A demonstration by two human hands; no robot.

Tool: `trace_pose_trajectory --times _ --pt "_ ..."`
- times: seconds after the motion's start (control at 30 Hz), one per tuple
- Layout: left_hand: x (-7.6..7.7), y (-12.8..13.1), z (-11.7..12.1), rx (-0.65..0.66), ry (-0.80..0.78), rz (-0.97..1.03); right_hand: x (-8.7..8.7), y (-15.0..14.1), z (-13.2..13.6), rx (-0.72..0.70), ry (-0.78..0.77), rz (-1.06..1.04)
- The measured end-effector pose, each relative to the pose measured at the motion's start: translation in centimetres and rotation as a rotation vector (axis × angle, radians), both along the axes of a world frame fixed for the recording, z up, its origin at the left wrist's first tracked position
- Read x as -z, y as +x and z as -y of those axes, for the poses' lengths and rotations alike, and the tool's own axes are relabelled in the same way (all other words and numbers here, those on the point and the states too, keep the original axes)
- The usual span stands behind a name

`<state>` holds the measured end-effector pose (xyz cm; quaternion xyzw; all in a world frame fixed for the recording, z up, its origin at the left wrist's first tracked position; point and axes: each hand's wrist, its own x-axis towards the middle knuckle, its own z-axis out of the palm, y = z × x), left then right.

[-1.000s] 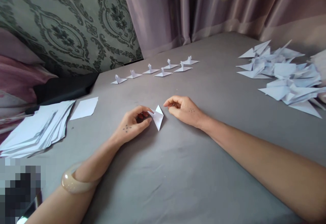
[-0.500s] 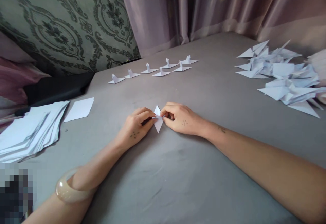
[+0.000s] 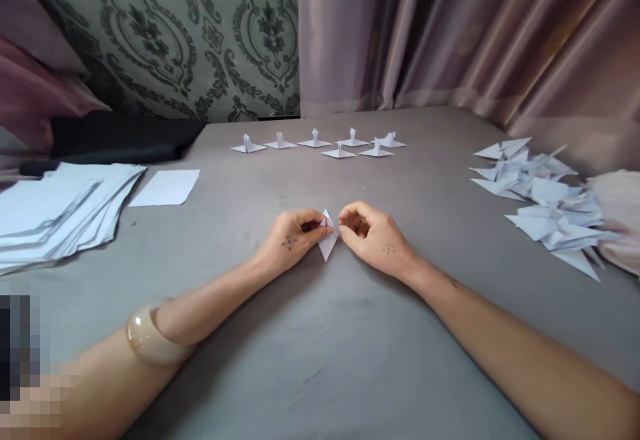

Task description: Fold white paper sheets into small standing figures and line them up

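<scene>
Seen from the folded paper [image 3: 327, 247], which lies between the hands on the grey cloth [image 3: 330, 353], the left hand [image 3: 290, 240] reaches in from eight o'clock, thumb and forefinger pinched on it and covering part of its upper half. The right hand [image 3: 377, 240], at three, curls with a narrow gap at most between thumb and forefinger; whether it grips or touches the paper I cannot tell.

Pixel blocks hide the bottom-left corner. At nine, the stack of sheets [image 3: 65, 207] is cut off by the left edge, with a single sheet [image 3: 165, 187] just beside it, below a black item [image 3: 120, 137]. Seven standing paper figures [image 3: 315, 140] span eleven to one. The heap of folded papers [image 3: 550, 193] overlaps too much to count, between two and three. At six, grey cloth spreads between the forearms.
</scene>
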<state>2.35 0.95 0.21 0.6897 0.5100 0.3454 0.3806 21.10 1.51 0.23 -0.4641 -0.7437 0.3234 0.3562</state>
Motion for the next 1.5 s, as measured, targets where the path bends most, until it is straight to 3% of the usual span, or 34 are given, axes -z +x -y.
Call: trace_pose_trajectory --times 0.53,0.87,1.23,1.5 --pt "-0.3 -0.3 -0.1 0.045 0.079 -0.027 -0.8 -1.2 2.0 0.045 0.221 0.126" --pt "-0.2 -0.2 -0.2 0.017 0.057 -0.012 -1.1 -2.0 1.2 0.119 0.012 0.062" --pt "-0.5 -0.4 -0.1 0.007 0.029 -0.025 -1.6 -2.2 1.7 0.061 0.019 0.105" --pt "-0.2 -0.3 -0.3 0.013 0.061 -0.031 -1.8 -2.5 0.8 0.1 -0.171 0.038"
